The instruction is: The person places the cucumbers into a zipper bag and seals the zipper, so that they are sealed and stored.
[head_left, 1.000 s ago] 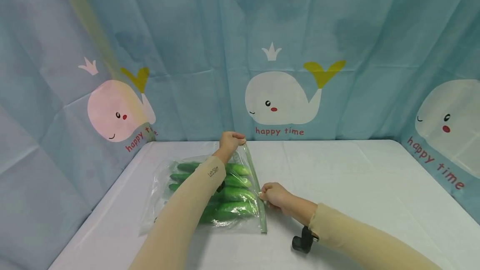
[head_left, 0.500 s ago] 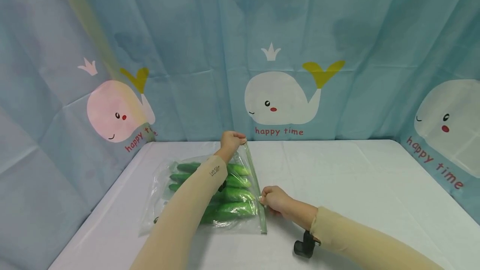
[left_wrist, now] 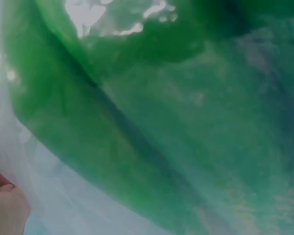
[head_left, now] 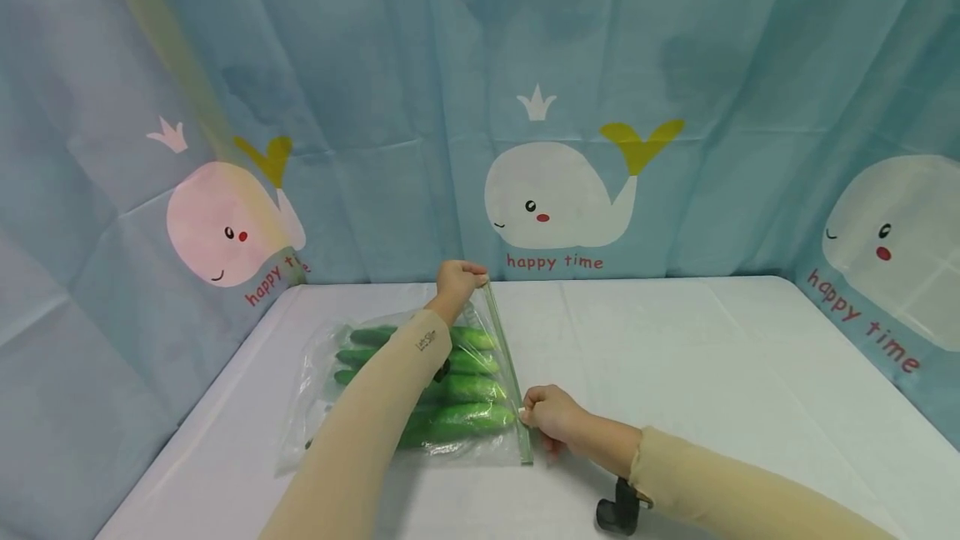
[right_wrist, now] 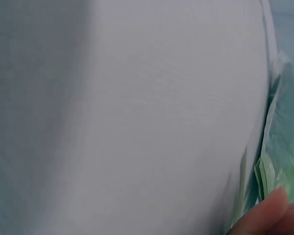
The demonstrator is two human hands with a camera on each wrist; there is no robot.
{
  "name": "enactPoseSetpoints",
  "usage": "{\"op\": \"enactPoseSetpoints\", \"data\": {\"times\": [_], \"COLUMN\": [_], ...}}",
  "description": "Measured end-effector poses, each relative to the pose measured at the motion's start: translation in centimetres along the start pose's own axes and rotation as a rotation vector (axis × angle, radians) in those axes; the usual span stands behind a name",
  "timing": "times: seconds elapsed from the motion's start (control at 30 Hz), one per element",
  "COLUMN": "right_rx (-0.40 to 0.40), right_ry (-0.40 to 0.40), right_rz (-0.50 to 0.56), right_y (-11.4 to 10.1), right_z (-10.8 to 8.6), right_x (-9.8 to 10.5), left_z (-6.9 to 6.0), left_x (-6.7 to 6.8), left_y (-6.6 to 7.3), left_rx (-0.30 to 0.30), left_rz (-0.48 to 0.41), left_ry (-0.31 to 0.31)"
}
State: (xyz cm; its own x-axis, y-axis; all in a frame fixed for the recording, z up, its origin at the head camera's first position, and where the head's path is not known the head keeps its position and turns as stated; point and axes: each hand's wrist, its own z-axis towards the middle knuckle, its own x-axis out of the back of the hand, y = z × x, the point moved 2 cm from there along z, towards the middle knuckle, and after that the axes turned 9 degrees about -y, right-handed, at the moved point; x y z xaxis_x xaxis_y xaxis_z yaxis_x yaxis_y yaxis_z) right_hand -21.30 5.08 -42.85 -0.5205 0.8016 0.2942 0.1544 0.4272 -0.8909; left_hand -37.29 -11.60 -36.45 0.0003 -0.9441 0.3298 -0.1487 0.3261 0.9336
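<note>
A clear zip bag lies flat on the table with several green cucumbers side by side inside. Its green zip strip runs along the right edge, from far to near. At the far end of that strip, my left hand pinches the bag's corner; my left forearm crosses over the cucumbers and hides part of them. My right hand pinches a small white piece, which looks like the slider, on the strip nearer its front end. The left wrist view is filled by cucumbers seen close through the plastic.
White cloth covers the table. A blue curtain printed with whales hangs behind it and at both sides. Under the right wrist sits a black wrist camera.
My right hand has slid along the strip towards the near end, with the white piece between its fingers. The left hand stays at the far corner.
</note>
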Motion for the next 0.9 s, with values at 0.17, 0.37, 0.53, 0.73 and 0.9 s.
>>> {"op": "enactPoseSetpoints", "data": {"times": [0.17,0.37,0.53,0.73,0.9], "right_rx": [-0.009,-0.019,-0.038,-0.059,-0.048], "right_ry": [-0.018,-0.031,-0.055,-0.064,-0.088], "right_rz": [0.008,0.0,-0.005,-0.047,-0.052], "right_y": [0.3,0.5,0.6,0.9,1.2], "right_z": [-0.5,-1.1,-1.9,-2.7,-3.1], "right_x": [-0.3,-0.5,-0.8,-1.2,-1.3], "left_z": [-0.1,-0.3,-0.1,0.5,0.8], "left_x": [0.1,0.2,0.3,0.4,0.1], "left_y": [0.0,0.1,0.0,-0.1,-0.5], "left_rx": [-0.012,-0.007,-0.003,0.024,0.007], "left_rz": [-0.004,-0.019,-0.018,-0.012,0.023], "left_ry": [0.003,0.009,0.006,0.02,0.023]}}
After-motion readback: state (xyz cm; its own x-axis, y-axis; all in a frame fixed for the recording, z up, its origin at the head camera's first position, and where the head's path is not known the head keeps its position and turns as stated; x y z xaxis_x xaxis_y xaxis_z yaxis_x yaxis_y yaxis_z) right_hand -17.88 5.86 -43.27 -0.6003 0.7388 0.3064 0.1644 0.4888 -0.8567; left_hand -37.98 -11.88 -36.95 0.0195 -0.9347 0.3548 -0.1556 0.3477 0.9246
